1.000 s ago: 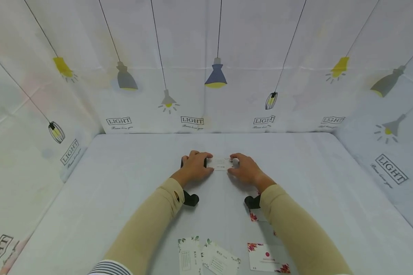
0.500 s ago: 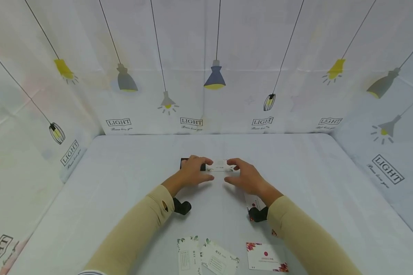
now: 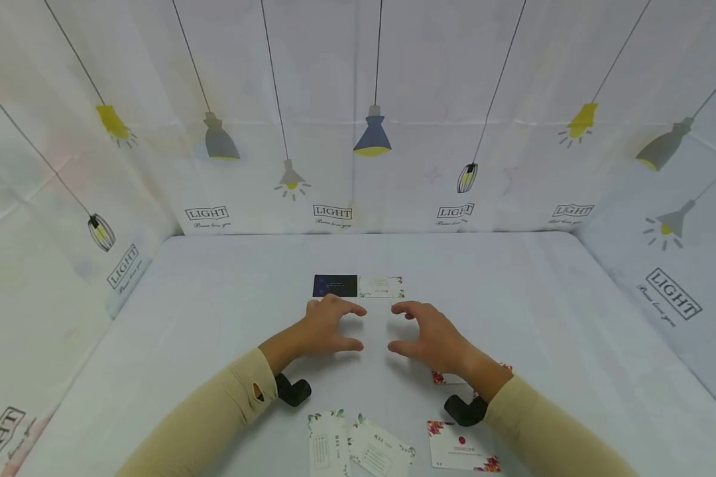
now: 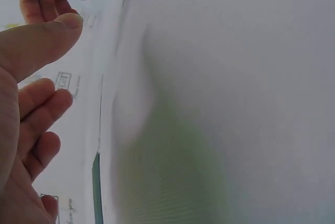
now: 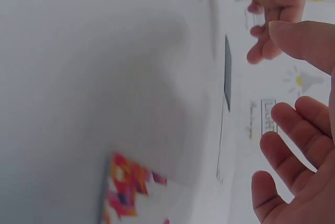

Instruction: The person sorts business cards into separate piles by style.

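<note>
Masking edge of dark card (image 3: 335, 284): left hand (image 3: 327, 328); 2 leafy cards (image 3: 328, 445) (image 3: 382, 447) cropped.

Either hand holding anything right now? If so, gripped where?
Nothing is held. The left hand and right hand are both empty; the dark card and the white card beside it lie on the table.

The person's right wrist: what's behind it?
Behind the right wrist, red-patterned card corners peek out on both sides. What lies between is covered, so I can't tell whether they belong to one card.
</note>
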